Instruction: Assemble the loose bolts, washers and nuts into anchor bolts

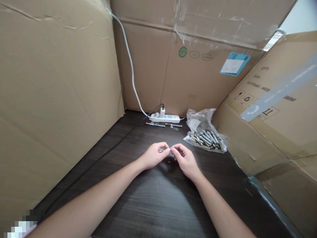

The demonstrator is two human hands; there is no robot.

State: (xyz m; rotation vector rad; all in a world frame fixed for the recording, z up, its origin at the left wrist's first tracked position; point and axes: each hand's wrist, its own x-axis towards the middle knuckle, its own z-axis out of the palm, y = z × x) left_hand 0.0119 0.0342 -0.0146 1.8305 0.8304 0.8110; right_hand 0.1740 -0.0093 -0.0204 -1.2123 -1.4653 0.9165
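My left hand (154, 156) and my right hand (185, 160) meet above the middle of the dark table, fingertips pinched together. A bit of a silver bolt (161, 151) shows between the fingers of my left hand; most of it is covered. What my right fingertips pinch at its end is too small to name. Farther back, an anchor bolt (155, 125) and a second bolt (173, 125) lie on the table, with loose washers (175, 129) by them. To the right, a clear plastic bag (194, 122) contains several metal anchor bolts (209, 138).
A white power strip (170, 118) with a plugged-in charger (162, 112) lies at the back. From there a black cable (111, 149) crosses the dark table (148, 205) to the lower left. Large cardboard boxes stand left (56, 82), behind (148, 62) and right (279, 132).
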